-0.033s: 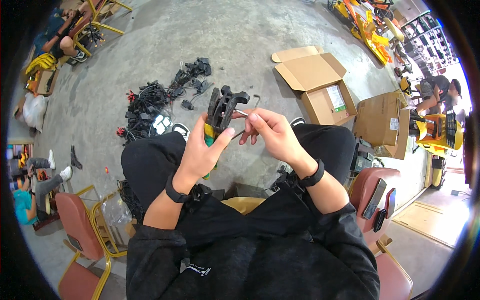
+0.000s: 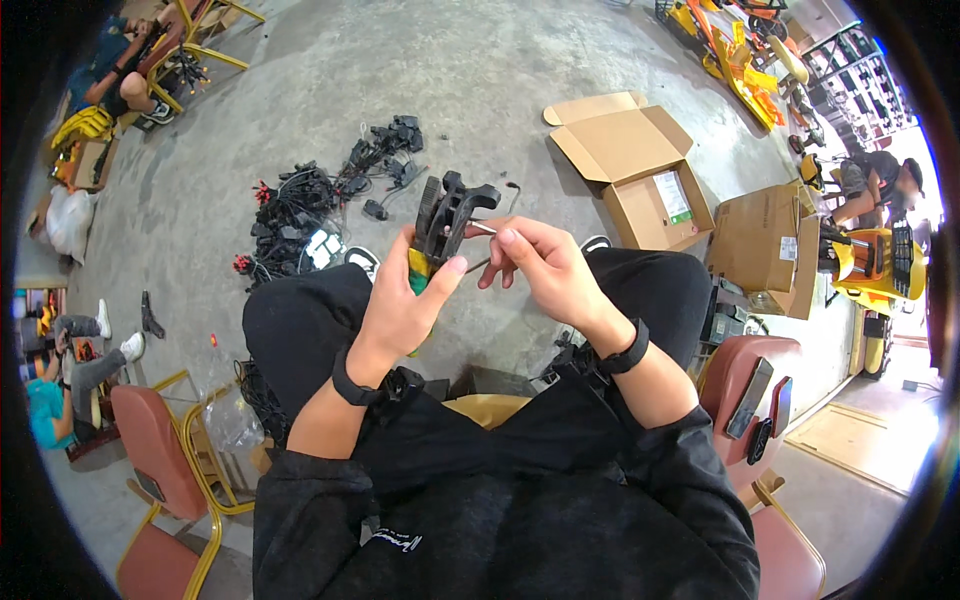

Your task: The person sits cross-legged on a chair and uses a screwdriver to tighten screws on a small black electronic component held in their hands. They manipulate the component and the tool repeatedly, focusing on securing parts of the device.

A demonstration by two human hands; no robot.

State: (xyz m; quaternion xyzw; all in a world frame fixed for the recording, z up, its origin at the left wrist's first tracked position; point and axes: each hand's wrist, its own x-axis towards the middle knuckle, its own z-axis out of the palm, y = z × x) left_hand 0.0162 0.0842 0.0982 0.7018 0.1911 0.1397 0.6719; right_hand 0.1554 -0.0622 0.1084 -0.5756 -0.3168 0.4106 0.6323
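In front of my lap, my left hand (image 2: 408, 295) is closed round a black plastic clamp (image 2: 446, 215) with two curved jaws pointing away from me. Yellow and green material (image 2: 419, 272) shows below it, partly covered by the fingers. Fingers and thumb of my right hand (image 2: 540, 262) pinch a thin silver metal rod (image 2: 482, 228) whose end meets the clamp's right side. A dark thin bent rod (image 2: 513, 186) sticks up past the right fingers, and another dark length shows under them; whether these are one tool, I cannot tell.
A heap of black cabled parts (image 2: 300, 215) lies on the floor ahead left. An open cardboard box (image 2: 640, 215) and a taller carton (image 2: 760, 245) stand at the right. Red chairs (image 2: 155, 440) flank me, phones (image 2: 748, 398) on the right one. Other people sit farther off.
The bent end of the dark rod has shifted slightly and points a little differently. Both hands keep their hold in almost the same place.
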